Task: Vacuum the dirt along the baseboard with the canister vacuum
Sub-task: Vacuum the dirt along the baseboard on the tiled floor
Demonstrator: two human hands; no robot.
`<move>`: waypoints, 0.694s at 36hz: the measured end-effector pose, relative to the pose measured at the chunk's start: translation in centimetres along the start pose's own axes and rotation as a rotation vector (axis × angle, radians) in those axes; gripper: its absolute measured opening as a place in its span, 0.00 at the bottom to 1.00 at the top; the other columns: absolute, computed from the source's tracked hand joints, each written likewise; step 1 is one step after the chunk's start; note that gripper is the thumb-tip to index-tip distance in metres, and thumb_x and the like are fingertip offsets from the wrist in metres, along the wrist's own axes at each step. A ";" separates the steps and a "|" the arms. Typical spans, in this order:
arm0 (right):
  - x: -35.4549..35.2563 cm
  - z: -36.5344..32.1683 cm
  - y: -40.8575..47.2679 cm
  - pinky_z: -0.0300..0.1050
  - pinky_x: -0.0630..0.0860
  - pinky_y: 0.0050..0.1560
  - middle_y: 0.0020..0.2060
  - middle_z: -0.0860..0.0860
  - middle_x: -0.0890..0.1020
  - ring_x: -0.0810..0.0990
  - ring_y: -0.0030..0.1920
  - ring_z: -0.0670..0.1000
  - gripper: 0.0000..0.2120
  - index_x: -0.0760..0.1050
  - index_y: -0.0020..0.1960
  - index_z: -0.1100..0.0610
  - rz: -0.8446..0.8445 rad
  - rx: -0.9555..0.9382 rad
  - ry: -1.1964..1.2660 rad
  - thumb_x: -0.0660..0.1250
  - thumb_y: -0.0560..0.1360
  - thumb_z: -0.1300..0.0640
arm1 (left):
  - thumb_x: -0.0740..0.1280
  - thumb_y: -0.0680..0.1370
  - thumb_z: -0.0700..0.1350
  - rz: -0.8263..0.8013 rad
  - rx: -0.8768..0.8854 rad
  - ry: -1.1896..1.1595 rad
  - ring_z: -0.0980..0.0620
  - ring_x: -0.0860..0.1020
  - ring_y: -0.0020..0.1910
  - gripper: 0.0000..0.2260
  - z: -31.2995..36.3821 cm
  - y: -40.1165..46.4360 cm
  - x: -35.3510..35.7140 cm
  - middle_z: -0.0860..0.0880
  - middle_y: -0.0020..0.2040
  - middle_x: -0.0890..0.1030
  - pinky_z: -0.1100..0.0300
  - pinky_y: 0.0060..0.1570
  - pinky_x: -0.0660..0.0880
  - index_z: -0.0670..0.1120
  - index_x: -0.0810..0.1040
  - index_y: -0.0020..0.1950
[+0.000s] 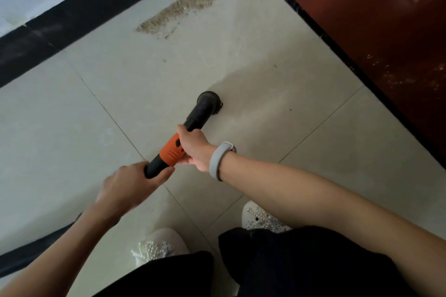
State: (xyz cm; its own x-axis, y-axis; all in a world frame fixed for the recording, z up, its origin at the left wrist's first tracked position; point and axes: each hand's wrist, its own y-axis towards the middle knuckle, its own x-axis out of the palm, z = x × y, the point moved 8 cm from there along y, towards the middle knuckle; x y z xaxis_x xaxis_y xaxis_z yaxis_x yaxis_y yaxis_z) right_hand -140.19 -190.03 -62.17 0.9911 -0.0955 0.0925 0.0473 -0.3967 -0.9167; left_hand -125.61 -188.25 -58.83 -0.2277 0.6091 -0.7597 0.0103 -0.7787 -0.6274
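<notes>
Dirt lies as a streak parallel to the black baseboard, well beyond the brush nozzle; right hand, nearer it, and left hand both grip the vacuum wand, aimed far-right.

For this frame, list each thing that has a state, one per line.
Black-and-orange vacuum wand: gripped by both hands, tilted down.
Round black nozzle: on the tile, short of the dirt.
Brown dirt patch: unvacuumed, beside the black baseboard.
Left hand: grips the black end.
Right hand: grips the orange section.
</notes>
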 end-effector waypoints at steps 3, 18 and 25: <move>-2.3 0.1 0.0 0.57 0.77 0.58 0.63 0.60 0.75 0.76 0.60 0.60 0.23 0.65 0.69 0.63 0.102 -0.037 0.027 0.57 0.80 0.49 | 0.57 0.72 0.72 0.021 0.090 0.071 0.52 0.77 0.33 0.23 2.3 0.3 -0.1 0.52 0.32 0.78 0.59 0.33 0.70 0.53 0.75 0.40; -17.5 7.3 -2.9 0.56 0.78 0.45 0.46 0.59 0.76 0.77 0.48 0.59 0.11 0.70 0.49 0.59 0.446 0.081 0.495 0.58 0.81 0.51 | 0.54 0.73 0.74 -0.200 0.570 0.335 0.50 0.75 0.37 0.24 16.9 0.0 5.3 0.54 0.33 0.73 0.58 0.36 0.69 0.53 0.72 0.43; -22.6 5.5 -3.5 0.51 0.75 0.38 0.38 0.55 0.73 0.75 0.37 0.54 0.10 0.66 0.42 0.57 0.569 -0.006 0.543 0.57 0.80 0.54 | 0.54 0.73 0.74 -0.156 0.662 0.300 0.50 0.73 0.35 0.26 22.5 0.5 5.5 0.53 0.32 0.70 0.58 0.36 0.69 0.51 0.72 0.46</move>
State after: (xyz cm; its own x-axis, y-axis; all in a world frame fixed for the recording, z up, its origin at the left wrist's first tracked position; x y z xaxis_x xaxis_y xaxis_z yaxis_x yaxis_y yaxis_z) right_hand -162.07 -181.47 -63.15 0.6636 -0.7175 -0.2120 -0.4515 -0.1581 -0.8782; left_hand -148.73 -188.73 -59.49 0.0981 0.6612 -0.7438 -0.6113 -0.5497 -0.5693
